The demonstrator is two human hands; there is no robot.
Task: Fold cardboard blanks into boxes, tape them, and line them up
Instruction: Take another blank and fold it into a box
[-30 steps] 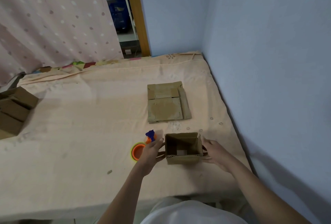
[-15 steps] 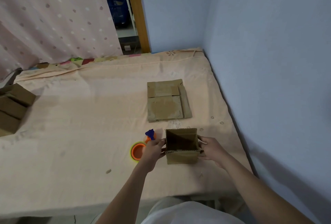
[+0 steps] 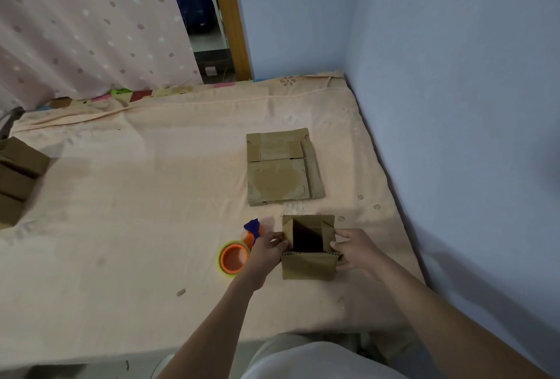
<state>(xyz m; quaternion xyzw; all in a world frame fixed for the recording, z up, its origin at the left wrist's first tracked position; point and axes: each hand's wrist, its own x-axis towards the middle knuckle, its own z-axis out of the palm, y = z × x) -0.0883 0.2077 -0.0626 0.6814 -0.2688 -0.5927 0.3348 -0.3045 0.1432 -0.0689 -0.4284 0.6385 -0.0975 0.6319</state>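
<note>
1. A half-formed cardboard box point(image 3: 308, 246) stands on the bed point(image 3: 136, 212) near the right edge, its top open and its dark inside showing.
2. The left hand point(image 3: 268, 253) grips the box's left wall, with its fingers point(image 3: 277, 237) curled over the upper edge and clamped on the cardboard.
3. The right hand point(image 3: 356, 249) holds the box's right side; its thumb lies across the top right flap and the other fingers wrap round the outer wall, so they too are clamped on the box.
4. The two side flaps tilt inward into the opening, and the near flap hangs down over the front face.
5. A flat stack of cardboard blanks point(image 3: 283, 168) lies on the bed just beyond the box, apart from it.
6. A tape dispenser point(image 3: 238, 253), with an orange core, yellow-green rim and blue handle, lies just left of the left hand, partly hidden by it.
7. Finished boxes point(image 3: 18, 177) sit in a row at the far left edge of the bed, cut off by the frame.
8. A blue wall point(image 3: 454, 75) runs along the bed's right side, and a spotted pink curtain point(image 3: 85, 24) hangs behind its far left.
</note>
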